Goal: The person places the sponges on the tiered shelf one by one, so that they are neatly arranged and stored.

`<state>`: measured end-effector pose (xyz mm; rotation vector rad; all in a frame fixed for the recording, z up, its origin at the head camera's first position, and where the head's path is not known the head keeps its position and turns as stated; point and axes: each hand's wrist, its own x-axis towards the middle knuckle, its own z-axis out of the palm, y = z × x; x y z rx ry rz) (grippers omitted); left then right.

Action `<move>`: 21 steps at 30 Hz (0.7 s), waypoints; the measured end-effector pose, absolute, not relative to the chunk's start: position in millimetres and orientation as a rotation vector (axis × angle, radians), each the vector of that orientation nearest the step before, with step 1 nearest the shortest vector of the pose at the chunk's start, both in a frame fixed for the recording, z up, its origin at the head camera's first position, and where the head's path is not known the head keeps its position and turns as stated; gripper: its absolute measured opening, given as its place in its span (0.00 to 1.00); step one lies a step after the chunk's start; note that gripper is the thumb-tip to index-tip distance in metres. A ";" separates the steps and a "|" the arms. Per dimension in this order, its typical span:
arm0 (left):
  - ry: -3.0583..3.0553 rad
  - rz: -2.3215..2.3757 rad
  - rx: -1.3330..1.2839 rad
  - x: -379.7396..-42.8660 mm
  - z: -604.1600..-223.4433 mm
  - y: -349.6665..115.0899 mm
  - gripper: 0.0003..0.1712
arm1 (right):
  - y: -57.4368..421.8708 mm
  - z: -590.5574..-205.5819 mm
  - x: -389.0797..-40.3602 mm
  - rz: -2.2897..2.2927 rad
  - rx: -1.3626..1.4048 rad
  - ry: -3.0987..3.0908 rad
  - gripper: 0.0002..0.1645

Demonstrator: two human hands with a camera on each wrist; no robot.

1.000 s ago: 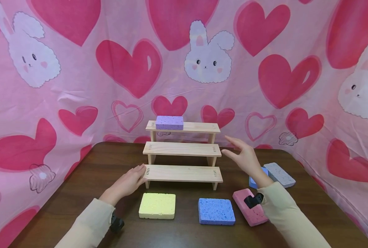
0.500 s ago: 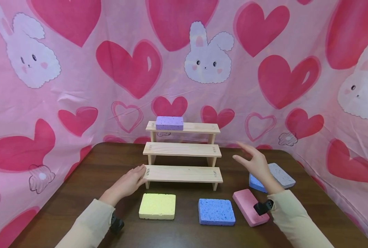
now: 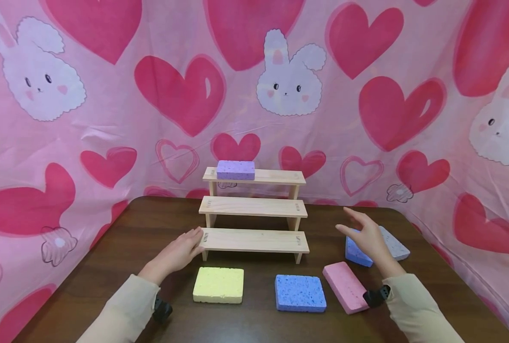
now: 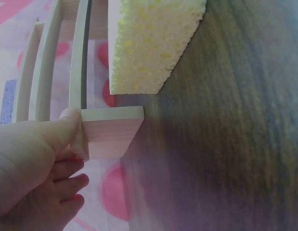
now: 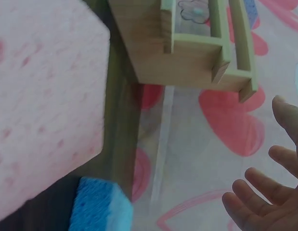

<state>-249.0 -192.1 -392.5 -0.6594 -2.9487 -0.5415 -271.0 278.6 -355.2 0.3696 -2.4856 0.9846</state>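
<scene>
A three-tier wooden stand (image 3: pixel 254 239) is on the table, a purple sponge (image 3: pixel 235 170) lying on the left of its top tier. My left hand (image 3: pixel 178 253) grips the left end of the lowest board; in the left wrist view the thumb is on one face and the fingers are on the other. With fingers spread and nothing in it, my right hand (image 3: pixel 367 237) hovers right of the stand, partly over a blue sponge (image 3: pixel 356 250). A grey sponge (image 3: pixel 393 245) lies just behind that hand. Below its wrist is a pink sponge (image 3: pixel 345 287).
Before the stand lie a yellow sponge (image 3: pixel 218 285) at left and another blue sponge (image 3: pixel 300 293) at right. The dark wooden table (image 3: pixel 160 212) backs onto a pink curtain (image 3: pixel 245 124) with hearts and rabbits.
My right hand has moved right and down, away from the stand and towards the blue and grey sponges. The left hand has stayed at the lowest board.
</scene>
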 end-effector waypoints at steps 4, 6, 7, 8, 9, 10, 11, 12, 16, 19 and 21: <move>-2.946 -0.535 -0.663 -248.1 -391.6 -191.7 0.32 | 286.4 -360.1 -270.5 0.938 0.332 -2.518 0.35; -2.942 -0.536 -0.664 -247.6 -390.9 -191.6 0.32 | 290.1 -363.1 -271.0 0.911 0.323 -2.524 0.35; -2.940 -0.533 -0.665 -247.5 -391.0 -191.6 0.32 | 291.9 -364.8 -270.9 0.894 0.320 -2.527 0.35; -2.938 -0.533 -0.665 -247.6 -391.1 -191.6 0.32 | 293.7 -366.5 -270.9 0.880 0.317 -2.531 0.35; -2.935 -0.532 -0.667 -247.6 -391.3 -191.7 0.32 | 295.4 -368.2 -270.8 0.871 0.312 -2.536 0.35; -2.937 -0.535 -0.662 -247.9 -391.2 -191.6 0.32 | 297.1 -369.7 -270.3 0.863 0.305 -2.545 0.35; -2.939 -0.539 -0.661 -247.9 -391.2 -191.5 0.32 | 298.8 -371.1 -269.9 0.858 0.303 -2.553 0.35; -2.941 -0.542 -0.658 -248.1 -391.5 -191.5 0.32 | 300.6 -372.6 -269.6 0.850 0.299 -2.560 0.35; -2.949 -0.549 -0.649 -248.6 -391.6 -191.8 0.33 | 307.2 -378.4 -268.5 0.824 0.255 -2.624 0.37; -2.946 -0.551 -0.656 -248.4 -391.3 -192.1 0.33 | 312.1 -383.7 -268.5 0.815 0.227 -2.683 0.37; -2.946 -0.555 -0.658 -248.1 -391.2 -192.1 0.32 | 315.1 -388.0 -268.8 0.799 0.220 -2.719 0.38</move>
